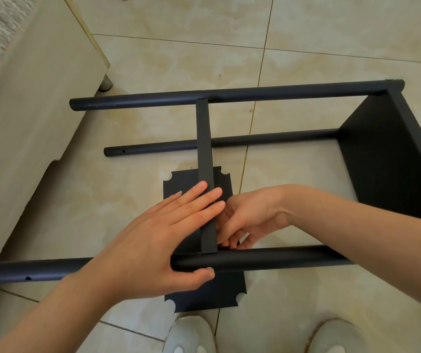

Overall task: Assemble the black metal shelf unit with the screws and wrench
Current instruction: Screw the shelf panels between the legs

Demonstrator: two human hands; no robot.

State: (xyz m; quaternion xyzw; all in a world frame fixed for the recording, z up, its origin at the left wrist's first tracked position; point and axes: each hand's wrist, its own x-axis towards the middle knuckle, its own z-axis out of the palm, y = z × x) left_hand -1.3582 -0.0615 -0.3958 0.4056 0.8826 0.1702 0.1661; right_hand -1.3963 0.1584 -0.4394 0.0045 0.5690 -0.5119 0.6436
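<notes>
Head view: with the shelf unit point(387, 159) on its side on the tiled floor point(306, 34), the left hand point(158, 233) presses straight fingers on the middle shelf point(205, 154) at the near pole point(268, 259), while the right hand point(252, 215) curls behind it, its hold hidden; probably this joint is being screwed, and the next move needs the holes aligned.

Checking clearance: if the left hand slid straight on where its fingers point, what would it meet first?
Probably the right hand, just beyond the upright black metal shelf panel that the left hand lies across; depth is unclear.
</notes>
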